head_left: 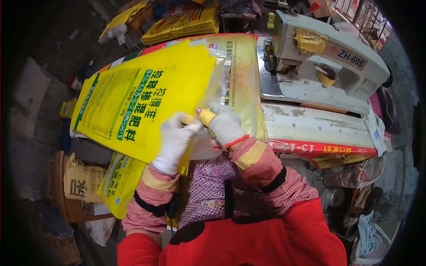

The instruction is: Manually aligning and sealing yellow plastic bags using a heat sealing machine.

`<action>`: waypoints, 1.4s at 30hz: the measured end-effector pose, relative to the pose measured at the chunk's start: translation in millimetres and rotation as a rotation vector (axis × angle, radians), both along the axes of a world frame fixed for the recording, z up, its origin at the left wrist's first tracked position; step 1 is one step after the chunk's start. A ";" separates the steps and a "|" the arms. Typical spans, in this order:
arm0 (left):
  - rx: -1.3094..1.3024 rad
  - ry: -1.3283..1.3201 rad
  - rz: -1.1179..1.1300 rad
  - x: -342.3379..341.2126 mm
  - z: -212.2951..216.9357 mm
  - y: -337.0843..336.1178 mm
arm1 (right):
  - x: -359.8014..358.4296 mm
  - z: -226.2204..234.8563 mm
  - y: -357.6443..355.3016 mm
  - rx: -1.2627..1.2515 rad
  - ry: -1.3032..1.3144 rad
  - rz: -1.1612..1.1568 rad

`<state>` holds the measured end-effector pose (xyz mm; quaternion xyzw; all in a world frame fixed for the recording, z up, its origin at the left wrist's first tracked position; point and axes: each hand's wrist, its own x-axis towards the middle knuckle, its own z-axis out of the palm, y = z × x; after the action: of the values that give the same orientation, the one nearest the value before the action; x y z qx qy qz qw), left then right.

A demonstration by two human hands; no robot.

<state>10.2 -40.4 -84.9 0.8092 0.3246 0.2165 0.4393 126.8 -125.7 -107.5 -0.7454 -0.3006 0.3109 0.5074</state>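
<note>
A stack of flat yellow woven sacks point(177, 75) with green and black print lies across the work table in front of me. My left hand point(175, 139), in a white glove, has its fingers bent and pinched at the near right edge of the top sack. Close beside it, my right hand point(225, 125) is curled at the same edge, its glove wrapped with yellow tape at a fingertip. Between the hands, the exact grip on the edge is partly hidden. A whitish sheet point(205, 148) shows below them.
At the right stands a white industrial sewing machine point(328, 57) on a metal plate, with a tape roll point(327, 74) on its bed. More yellow sacks point(182, 24) are piled at the back. A brown sack point(83, 179) sits at the left; plastic bags point(370, 239) lie lower right.
</note>
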 end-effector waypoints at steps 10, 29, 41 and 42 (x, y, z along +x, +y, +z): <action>-0.125 -0.502 -0.025 -34.8 64.9 27.8 | 10.0 43.1 -14.4 0.175 -1.039 0.005; 0.345 0.469 -0.764 -94.6 78.8 -21.7 | 50.1 37.4 83.0 0.262 -0.063 -0.171; 1.649 0.025 -0.431 80.6 148.4 -1.5 | -2.5 18.6 103.3 0.433 -0.253 0.058; 1.656 0.027 -0.430 92.6 142.1 5.5 | -4.2 22.6 105.1 0.169 -0.265 0.185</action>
<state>102.8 -34.9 57.3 0.9158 -0.0936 0.2861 -0.2661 122.5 -20.6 -84.9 -0.7037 -0.4569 0.2291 0.4935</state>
